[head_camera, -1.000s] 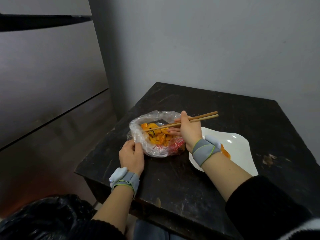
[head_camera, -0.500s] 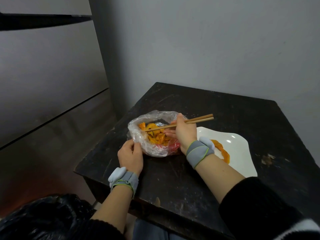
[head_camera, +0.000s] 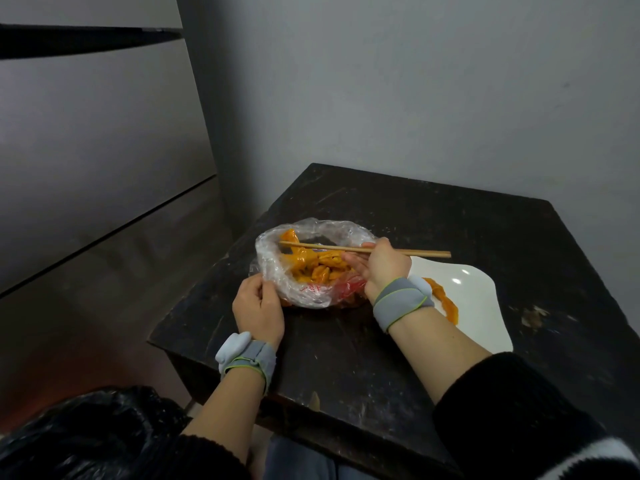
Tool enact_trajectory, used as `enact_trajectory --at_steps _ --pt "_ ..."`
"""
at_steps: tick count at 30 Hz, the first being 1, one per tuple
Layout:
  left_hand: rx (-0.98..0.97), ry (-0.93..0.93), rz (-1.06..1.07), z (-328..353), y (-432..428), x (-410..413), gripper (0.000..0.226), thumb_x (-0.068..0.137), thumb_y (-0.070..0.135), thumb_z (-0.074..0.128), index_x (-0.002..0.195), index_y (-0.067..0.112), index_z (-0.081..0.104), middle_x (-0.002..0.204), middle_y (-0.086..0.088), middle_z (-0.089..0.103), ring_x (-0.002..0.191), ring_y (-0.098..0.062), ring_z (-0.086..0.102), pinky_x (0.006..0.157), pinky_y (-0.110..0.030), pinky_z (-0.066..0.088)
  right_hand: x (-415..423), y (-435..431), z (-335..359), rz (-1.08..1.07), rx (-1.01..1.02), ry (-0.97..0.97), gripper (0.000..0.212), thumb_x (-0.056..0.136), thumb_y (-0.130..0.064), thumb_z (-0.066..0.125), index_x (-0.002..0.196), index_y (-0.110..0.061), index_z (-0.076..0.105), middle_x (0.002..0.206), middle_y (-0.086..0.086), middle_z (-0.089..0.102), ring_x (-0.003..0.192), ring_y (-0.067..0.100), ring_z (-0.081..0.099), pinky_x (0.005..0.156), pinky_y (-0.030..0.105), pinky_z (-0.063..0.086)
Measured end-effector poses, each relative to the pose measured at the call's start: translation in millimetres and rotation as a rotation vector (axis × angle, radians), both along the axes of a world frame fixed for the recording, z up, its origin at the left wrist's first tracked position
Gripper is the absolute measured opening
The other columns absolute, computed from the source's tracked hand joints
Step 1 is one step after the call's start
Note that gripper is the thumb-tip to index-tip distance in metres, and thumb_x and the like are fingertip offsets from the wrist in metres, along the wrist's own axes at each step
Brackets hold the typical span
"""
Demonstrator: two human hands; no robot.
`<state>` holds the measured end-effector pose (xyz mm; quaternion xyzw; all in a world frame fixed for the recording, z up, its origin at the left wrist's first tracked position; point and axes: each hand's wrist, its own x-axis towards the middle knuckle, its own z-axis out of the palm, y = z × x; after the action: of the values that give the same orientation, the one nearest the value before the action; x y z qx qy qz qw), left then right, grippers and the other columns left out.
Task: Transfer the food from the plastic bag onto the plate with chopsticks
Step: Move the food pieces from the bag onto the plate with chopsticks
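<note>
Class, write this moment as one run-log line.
left hand grips plastic bag | right hand holds chopsticks, tips over food | plate carries orange strip

- Red printing [head_camera: 310, 289] stood on the wall of the plastic bag [head_camera: 272, 268], toward 6 o'clock, too blurred to read.
- No text could be read.

Crinkled clear plastic bag [head_camera: 277, 265], wooden chopsticks [head_camera: 422, 252], glossy white plate [head_camera: 481, 306], scuffed dark table [head_camera: 450, 220]

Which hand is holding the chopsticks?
The right hand grips the chopsticks over the plastic bag; the left hand only holds the bag's near rim.
</note>
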<state>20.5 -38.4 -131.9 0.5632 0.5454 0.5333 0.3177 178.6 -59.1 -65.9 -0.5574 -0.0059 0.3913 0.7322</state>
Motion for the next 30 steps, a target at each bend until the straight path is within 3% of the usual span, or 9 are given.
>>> enact_trajectory --at_steps 8,13,20,30 --pt "-0.01 0.049 -0.001 -1.6 0.7 0.7 0.019 0.088 0.006 0.046 0.072 0.008 0.057 0.081 -0.013 0.057 0.065 -0.012 0.046 0.059 -0.025 0.036 20.5 -11.9 20.8 -0.021 0.064 -0.023 0.028 0.101 -0.014 0.041 0.079 0.0 0.052 0.071 0.019 0.062 0.038 0.024 0.063 0.039 0.026 0.054" --pt "-0.04 0.141 -0.033 -2.9 0.4 3.5 0.019 0.09 0.012 0.047 0.082 0.003 0.063 0.085 -0.008 0.058 0.078 -0.022 0.053 0.069 -0.029 0.036 37.4 -22.9 31.6 0.003 0.023 -0.079 0.027 0.1 -0.017 0.043 0.084 0.001 0.056 0.071 0.019 0.065 0.045 0.025 0.067 0.043 0.026 0.055" --pt "-0.039 0.251 -0.063 0.9 -2.9 4.3 0.025 0.09 0.017 0.047 0.085 -0.001 0.063 0.089 -0.012 0.06 0.08 -0.027 0.055 0.072 -0.039 0.043 63.9 -48.5 45.0 0.056 -0.02 -0.102 0.028 0.101 -0.019 0.043 0.083 -0.003 0.058 0.077 0.019 0.067 0.058 0.025 0.07 0.044 0.024 0.056" --pt "-0.044 0.322 -0.077 -0.1 -4.3 4.8 0.025 0.091 0.017 0.046 0.083 0.0 0.062 0.096 -0.015 0.059 0.08 -0.024 0.05 0.07 -0.032 0.035 134.2 -107.6 56.6 0.1 -0.111 -0.133 0.03 0.102 -0.018 0.044 0.083 -0.001 0.058 0.07 0.018 0.068 0.046 0.023 0.069 0.04 0.021 0.052"
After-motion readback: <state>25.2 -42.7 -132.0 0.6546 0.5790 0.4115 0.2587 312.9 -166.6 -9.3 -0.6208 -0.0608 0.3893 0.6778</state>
